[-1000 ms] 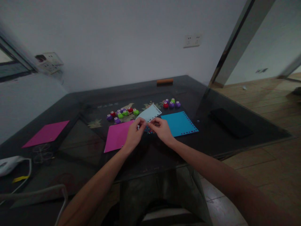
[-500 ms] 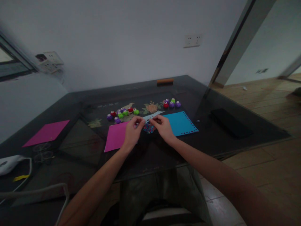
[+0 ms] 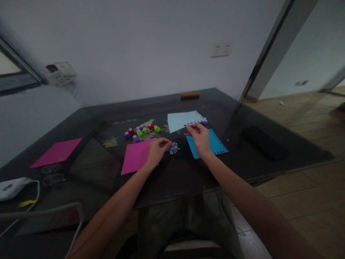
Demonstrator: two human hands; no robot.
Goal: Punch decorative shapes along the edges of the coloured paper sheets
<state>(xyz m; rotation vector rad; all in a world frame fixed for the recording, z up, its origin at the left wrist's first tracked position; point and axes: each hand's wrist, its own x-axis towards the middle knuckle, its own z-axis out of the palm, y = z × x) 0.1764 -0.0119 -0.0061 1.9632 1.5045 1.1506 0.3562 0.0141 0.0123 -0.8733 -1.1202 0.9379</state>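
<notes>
Right hand [image 3: 201, 138]: my fingers pinch the near edge of the pale blue sheet [image 3: 183, 120], which I hold lifted off the table, tilted away from me.
Pale blue sheet: small holes punched along its right edge; it hangs above the far part of the table, partly hiding the purple punch [image 3: 205, 121] behind it.
Left hand [image 3: 157, 151]: rests low at the right edge of the magenta sheet [image 3: 136, 156], fingers curled loosely together, tips just beside the confetti pile [image 3: 174, 147]. Whether they grip anything, I cannot tell.
Confetti pile: tiny mixed-colour bits lying on the dark glass between my two hands.
Blue sheet [image 3: 214, 144]: flat on the table under my right hand, punched holes along its right and near edges.
Punch cluster [image 3: 141, 131]: small purple, red and green punches grouped beyond the magenta sheet.
Second magenta sheet [image 3: 56, 153]: flat, well apart on the left.
Table [image 3: 175, 176]: dark glass top.
Black flat object [image 3: 260, 138]: on the right of the table, well apart from my hands.
Orange block [image 3: 190, 95]: at the far edge.
</notes>
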